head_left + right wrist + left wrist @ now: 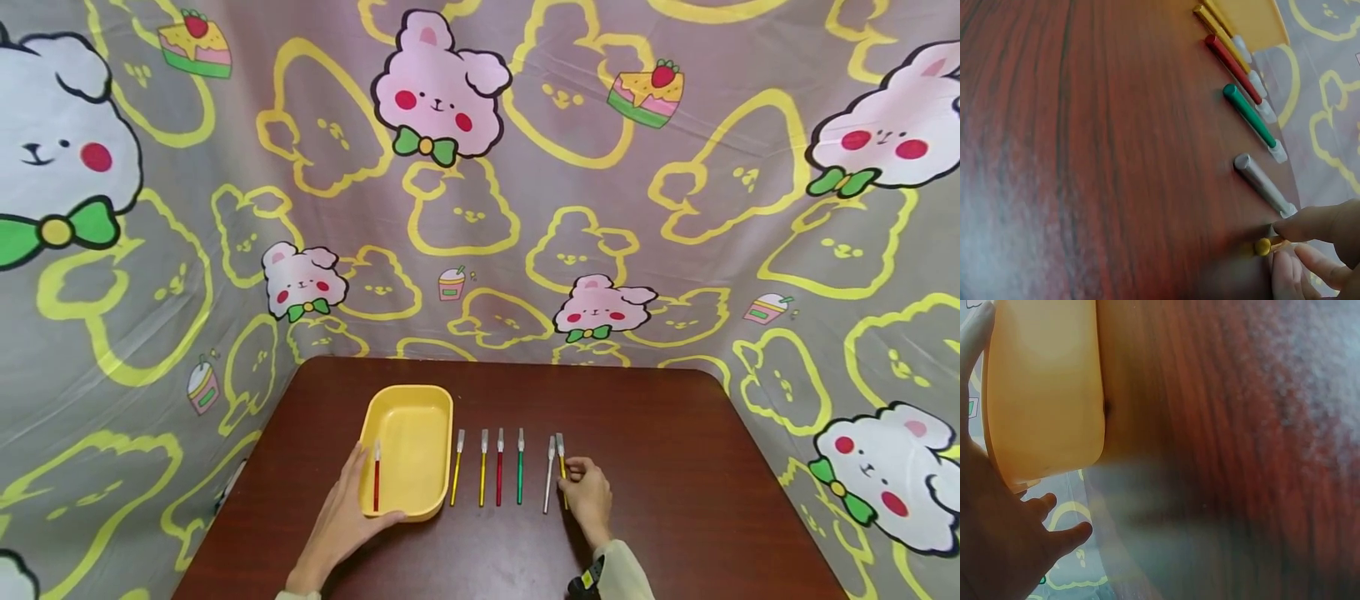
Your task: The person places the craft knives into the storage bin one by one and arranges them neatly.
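My left hand [342, 508] grips the left side of a yellow plastic tray [444, 408], its thumb along the near end. Inside the tray, toward its left wall, lies a red craft knife [377, 483] with a pale cap. On the right, my right hand [591, 498] pinches a gold craft knife [1262, 247] between thumb and fingers, its capped end pointing away from me. Just left of it lies a silver craft knife [549, 479], slightly tilted. The left wrist view shows the tray's outer wall [1047, 394] close beside the hand.
Between tray and right hand lie a green craft knife [520, 475], a red one [499, 475] and two gold ones, [482, 479] the nearer to the red and the other by the tray. The brown table [675, 467] ends at a patterned curtain [480, 225].
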Demonstrator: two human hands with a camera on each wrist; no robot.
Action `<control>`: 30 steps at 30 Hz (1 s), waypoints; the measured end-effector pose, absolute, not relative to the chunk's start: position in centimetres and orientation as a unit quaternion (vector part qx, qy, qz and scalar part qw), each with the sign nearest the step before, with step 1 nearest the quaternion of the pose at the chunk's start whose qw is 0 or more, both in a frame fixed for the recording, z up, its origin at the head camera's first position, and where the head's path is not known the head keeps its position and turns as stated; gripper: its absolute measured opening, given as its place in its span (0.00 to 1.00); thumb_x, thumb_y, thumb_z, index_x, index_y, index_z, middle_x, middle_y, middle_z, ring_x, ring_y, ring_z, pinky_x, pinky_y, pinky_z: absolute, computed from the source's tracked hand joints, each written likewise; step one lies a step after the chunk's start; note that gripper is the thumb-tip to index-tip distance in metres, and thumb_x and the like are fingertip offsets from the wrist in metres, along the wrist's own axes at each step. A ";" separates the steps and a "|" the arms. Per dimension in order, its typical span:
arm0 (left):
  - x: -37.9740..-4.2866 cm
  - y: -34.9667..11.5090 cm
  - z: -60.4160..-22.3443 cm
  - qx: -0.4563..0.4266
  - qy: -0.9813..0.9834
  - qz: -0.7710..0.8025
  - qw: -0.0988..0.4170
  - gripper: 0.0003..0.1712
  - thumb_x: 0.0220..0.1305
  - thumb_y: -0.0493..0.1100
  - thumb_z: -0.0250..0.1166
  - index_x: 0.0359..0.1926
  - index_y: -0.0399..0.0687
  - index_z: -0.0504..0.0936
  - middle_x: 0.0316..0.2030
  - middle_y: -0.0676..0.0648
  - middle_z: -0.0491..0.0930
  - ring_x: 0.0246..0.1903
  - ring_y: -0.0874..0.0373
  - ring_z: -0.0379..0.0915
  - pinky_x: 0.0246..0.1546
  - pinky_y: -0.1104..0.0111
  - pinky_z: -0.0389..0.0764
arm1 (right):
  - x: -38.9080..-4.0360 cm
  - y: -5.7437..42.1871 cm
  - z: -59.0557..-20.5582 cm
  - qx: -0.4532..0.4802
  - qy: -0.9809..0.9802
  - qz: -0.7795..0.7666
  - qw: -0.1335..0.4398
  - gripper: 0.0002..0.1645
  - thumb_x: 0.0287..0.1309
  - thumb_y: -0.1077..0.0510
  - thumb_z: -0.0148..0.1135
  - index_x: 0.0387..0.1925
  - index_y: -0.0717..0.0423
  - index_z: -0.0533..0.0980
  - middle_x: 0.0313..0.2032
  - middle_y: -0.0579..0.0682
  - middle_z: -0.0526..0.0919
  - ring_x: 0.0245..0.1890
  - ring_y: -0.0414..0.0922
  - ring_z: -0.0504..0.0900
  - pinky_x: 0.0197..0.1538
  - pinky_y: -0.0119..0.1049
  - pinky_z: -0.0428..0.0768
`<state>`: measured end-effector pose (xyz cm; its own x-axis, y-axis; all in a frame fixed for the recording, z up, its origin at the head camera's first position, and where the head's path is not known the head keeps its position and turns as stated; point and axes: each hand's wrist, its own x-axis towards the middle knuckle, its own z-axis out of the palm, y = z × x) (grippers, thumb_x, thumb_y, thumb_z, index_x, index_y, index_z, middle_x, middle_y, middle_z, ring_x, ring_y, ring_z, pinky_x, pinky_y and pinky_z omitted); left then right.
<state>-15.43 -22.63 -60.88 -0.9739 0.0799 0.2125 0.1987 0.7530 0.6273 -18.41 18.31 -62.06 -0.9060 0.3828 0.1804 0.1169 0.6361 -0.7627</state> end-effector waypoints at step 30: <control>-15.3 -22.5 -60.9 -0.080 -0.932 -0.338 0.098 0.76 0.45 0.75 0.81 0.84 0.45 0.54 0.82 0.37 0.50 0.72 0.27 0.61 0.63 0.32 0.69 | -19.2 19.5 -61.1 -0.130 -0.908 0.373 0.137 0.12 0.42 0.62 0.76 0.32 0.66 0.88 0.28 0.54 0.91 0.36 0.62 0.89 0.42 0.58 0.82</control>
